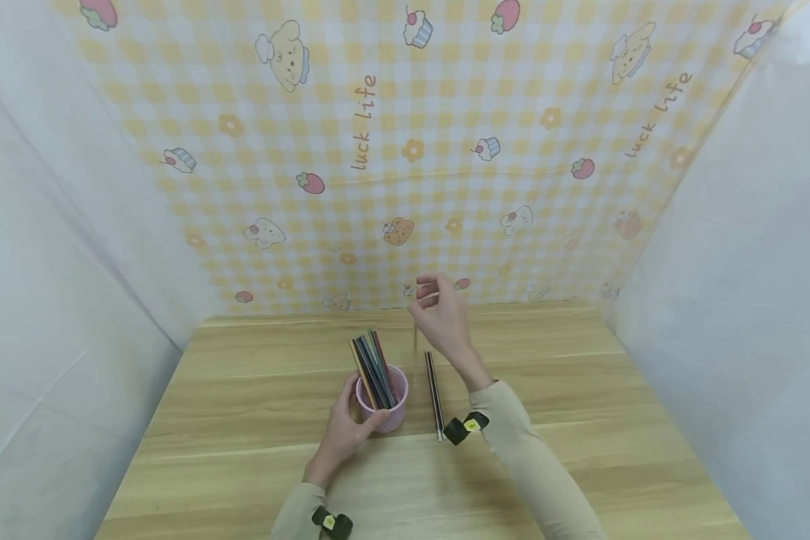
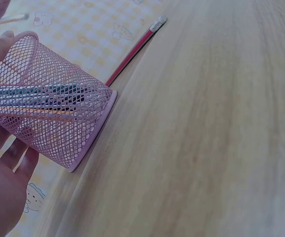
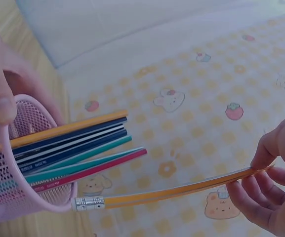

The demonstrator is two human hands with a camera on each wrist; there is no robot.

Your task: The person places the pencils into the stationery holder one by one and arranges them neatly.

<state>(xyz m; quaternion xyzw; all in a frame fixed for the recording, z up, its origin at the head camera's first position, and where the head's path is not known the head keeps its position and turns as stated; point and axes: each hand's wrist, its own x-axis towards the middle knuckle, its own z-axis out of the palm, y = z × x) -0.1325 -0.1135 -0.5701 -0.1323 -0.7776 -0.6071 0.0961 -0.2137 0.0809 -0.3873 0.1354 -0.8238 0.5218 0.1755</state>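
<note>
A pink mesh pencil cup [image 1: 397,415] stands on the table, and my left hand [image 1: 343,433] holds it round the side. Several coloured pencils [image 3: 73,140] lean inside it, among them yellow, dark blue, green and red ones. Beyond the cup and to its right, my right hand [image 1: 442,316] is raised above the table. Its thumb and fingers pinch a yellow pencil [image 3: 172,191] near one end. That pencil's eraser end points down, close beside the cup's rim in the right wrist view.
Dark pencils [image 1: 434,394] lie side by side on the wooden table [image 1: 547,465], right of the cup. In the left wrist view a red pencil [image 2: 135,52] with a white eraser shows behind the cup. A yellow checked cloth [image 1: 412,195] hangs at the back, between pale side walls.
</note>
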